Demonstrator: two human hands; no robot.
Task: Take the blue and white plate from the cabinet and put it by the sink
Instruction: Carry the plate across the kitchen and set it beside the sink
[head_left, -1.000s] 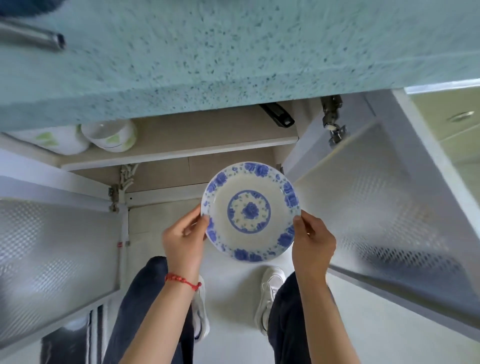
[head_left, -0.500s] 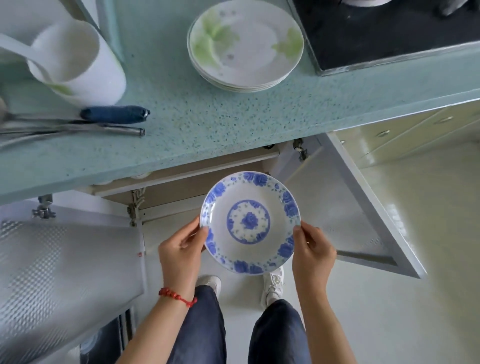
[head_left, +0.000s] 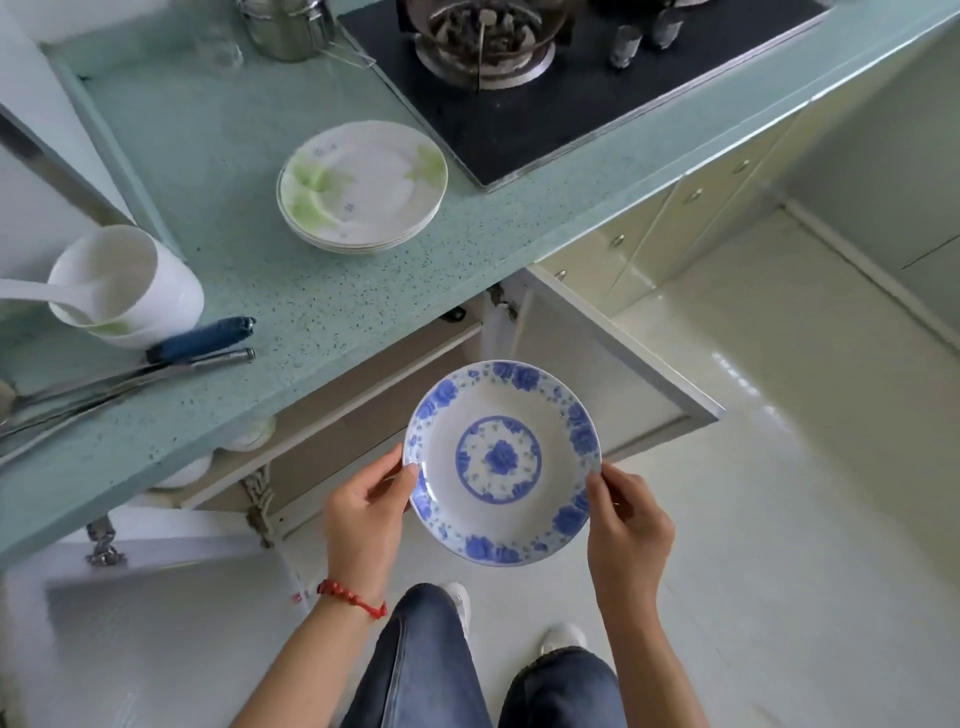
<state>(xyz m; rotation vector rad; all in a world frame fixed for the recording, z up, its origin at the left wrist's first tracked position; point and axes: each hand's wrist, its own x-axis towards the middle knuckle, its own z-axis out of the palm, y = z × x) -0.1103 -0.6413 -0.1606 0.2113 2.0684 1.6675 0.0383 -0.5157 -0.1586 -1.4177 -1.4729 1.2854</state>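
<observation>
Keep both hands, left hand (head_left: 366, 506) and right hand (head_left: 626, 525), clamped on the plate (head_left: 503, 462) rim (level), then lift it over the table (head_left: 322, 291) edge.

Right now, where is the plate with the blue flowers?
The blue and white plate is low in the middle of the head view, held between the left hand and right hand, in front of the open cabinet under the countertop.

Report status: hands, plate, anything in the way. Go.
Left hand and right hand grip opposite rims of the blue and white plate. Plate out of cabinet, level, held over floor. Green-leaf plate stack on countertop. Sink not in view.
</observation>
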